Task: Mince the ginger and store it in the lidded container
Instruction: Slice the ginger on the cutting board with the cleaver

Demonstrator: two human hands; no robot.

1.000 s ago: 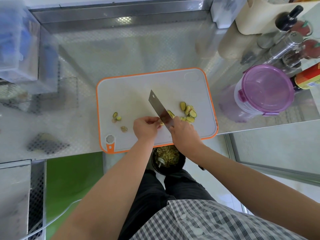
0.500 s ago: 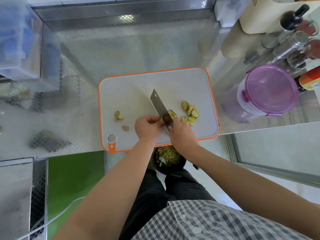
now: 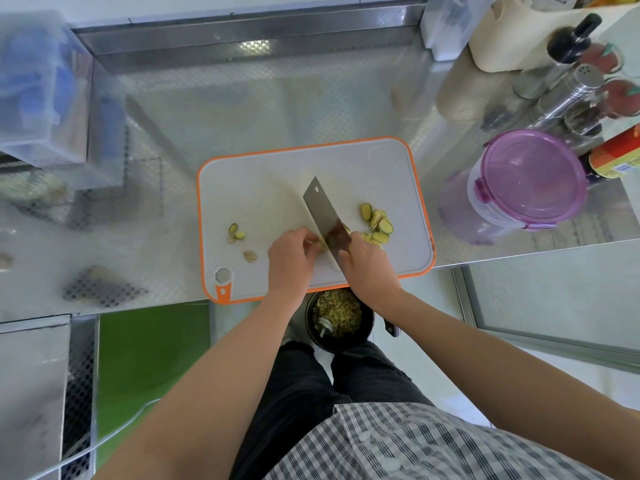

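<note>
the right hand was wrapped around the handle of a cleaver, whose flat steel blade slanted up and to the left across the middle of the white, orange-rimmed cutting board. the handle itself was hidden under the fingers. the left hand sat just beside the blade on its left, fingers curled in and pinched on a small piece of ginger pressed against the board; most of that piece was covered by the fingertips and the blade, so its shape could not be made out.

to the right of the blade, a loose cluster of ginger slices lay on the board, pale yellow with greenish skin edges, some overlapping. on the left part of the board lay a few ginger scraps, well apart from the hands, with one brownish bit nearer the front edge.

the lidded container, clear with a purple lid clipped on, stood on the metal surface to the right of the board, not touching it. behind it stood a metal shaker and a dark-capped bottle. below the front edge of the surface, between the forearms, a black bin held yellowish trimmings.
</note>
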